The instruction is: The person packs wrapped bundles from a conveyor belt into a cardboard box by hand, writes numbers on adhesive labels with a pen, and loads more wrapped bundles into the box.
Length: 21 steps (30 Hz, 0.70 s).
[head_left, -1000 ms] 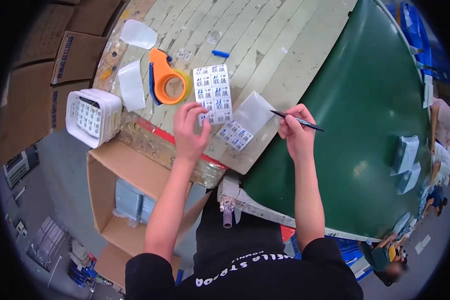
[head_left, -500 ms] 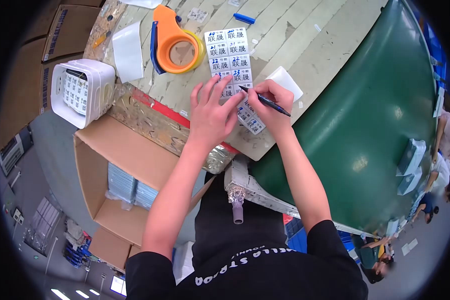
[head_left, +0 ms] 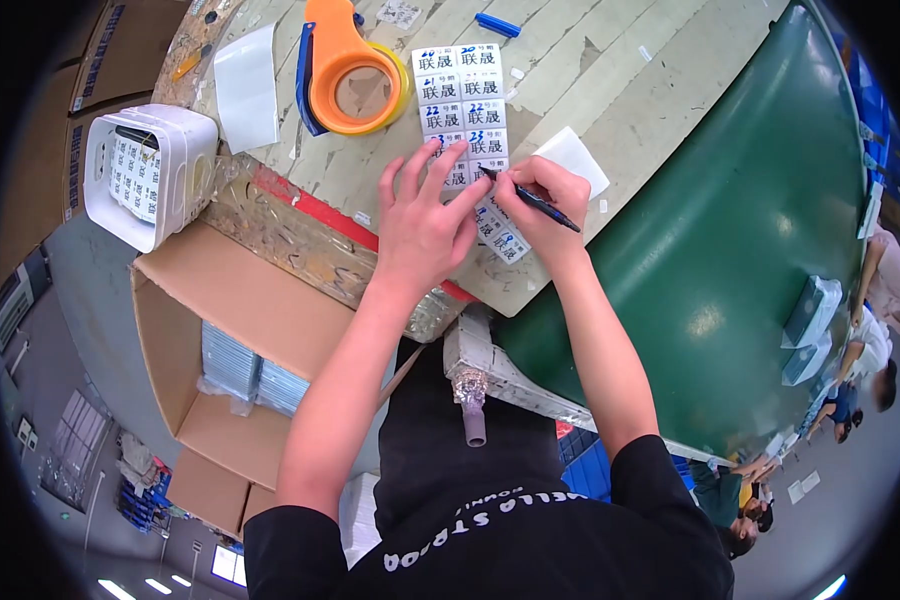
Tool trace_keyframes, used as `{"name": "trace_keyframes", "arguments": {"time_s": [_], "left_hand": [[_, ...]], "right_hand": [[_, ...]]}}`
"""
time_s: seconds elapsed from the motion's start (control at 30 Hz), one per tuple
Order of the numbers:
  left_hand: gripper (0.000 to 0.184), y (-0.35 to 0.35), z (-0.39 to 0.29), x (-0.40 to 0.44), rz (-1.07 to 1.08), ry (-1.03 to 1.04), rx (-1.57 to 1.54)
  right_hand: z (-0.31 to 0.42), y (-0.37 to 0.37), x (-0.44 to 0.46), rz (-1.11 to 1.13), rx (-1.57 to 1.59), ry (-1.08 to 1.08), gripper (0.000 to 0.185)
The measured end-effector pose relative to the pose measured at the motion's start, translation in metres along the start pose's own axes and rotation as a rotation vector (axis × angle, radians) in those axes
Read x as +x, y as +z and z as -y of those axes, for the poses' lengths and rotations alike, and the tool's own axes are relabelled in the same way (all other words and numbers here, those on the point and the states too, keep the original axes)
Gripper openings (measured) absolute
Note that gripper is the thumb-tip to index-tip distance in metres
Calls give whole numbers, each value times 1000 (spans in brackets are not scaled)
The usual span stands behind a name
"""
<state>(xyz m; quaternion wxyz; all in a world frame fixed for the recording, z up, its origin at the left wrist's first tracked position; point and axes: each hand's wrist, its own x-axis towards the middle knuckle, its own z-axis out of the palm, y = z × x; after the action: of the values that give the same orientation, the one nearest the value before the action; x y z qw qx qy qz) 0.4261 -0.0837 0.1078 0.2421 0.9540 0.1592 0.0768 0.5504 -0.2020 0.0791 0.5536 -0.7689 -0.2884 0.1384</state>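
Note:
A strip of printed labels [head_left: 461,88] lies on the worn table, with blue handwritten numbers such as 20, 21, 22 and 23 on its rows. My left hand [head_left: 420,220] rests flat on the strip with fingers spread, covering part of the lower labels. In my right hand [head_left: 545,205] is a black pen [head_left: 542,208], pinched between the fingers. Its tip touches a label just below the row marked 23. Under my hands the lower end of the strip bends to the right. A blue pen cap [head_left: 498,24] lies beyond the strip.
An orange tape dispenser [head_left: 322,60] and a white sheet [head_left: 247,90] lie at the left. A white tub [head_left: 192,150] holds more labels. Below stands an open carton [head_left: 235,285] with stacked packs. A green conveyor belt [head_left: 700,230] runs at the right, with people along it.
A blue pen stroke now shows on the label under the tip. My left hand stays on the strip, and the whole view has shifted slightly.

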Motion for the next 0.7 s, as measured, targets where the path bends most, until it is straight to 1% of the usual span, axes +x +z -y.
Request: {"name": "trace_keyframes", "arguments": {"time_s": [0.1, 0.37, 0.6, 0.7], "left_hand": [[39, -2, -1, 0, 21, 0, -8], [40, 1, -1, -1, 10, 2, -2], [37, 3, -2, -2, -2, -16, -20], [37, 3, -2, -2, 0, -14, -14]], "right_hand": [[0, 0, 1, 28, 17, 10, 17], [-1, -1, 0, -33, -61, 9, 23], [1, -2, 0, -14, -56, 7, 25], [4, -2, 0, -53, -43, 12, 25]]}}
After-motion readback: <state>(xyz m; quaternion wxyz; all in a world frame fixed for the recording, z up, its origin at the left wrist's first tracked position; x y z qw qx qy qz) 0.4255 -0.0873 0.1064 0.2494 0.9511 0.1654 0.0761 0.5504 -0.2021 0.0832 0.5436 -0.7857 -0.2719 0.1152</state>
